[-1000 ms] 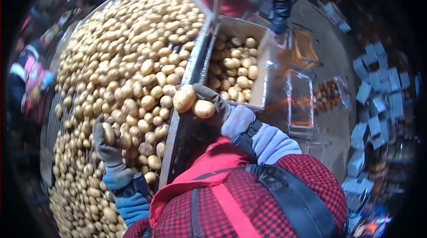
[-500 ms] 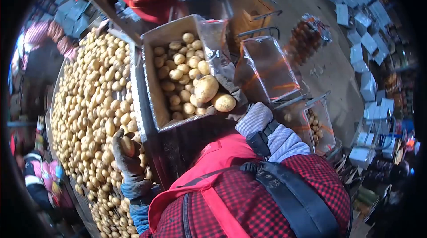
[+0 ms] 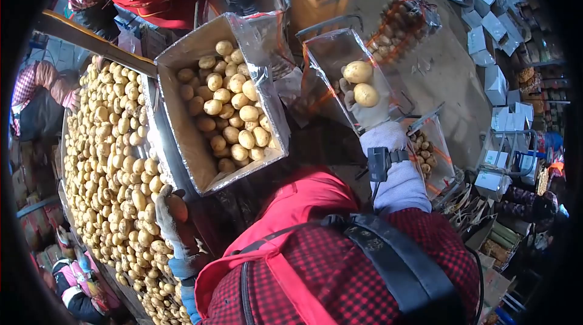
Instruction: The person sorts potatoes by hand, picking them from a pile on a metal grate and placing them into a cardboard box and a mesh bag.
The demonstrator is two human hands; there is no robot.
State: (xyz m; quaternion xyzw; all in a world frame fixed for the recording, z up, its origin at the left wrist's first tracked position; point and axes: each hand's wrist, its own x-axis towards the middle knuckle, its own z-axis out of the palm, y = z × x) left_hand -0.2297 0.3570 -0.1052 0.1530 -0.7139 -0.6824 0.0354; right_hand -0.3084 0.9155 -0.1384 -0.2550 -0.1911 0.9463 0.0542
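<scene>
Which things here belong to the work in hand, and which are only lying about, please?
Likely in the work:
left hand with one shaded potato
right hand with two potatoes
potato pile
foil-edged carton of potatoes
open container beneath the right hand

Likely just lying about:
white boxes, far right
bagged potatoes on the ground
</scene>
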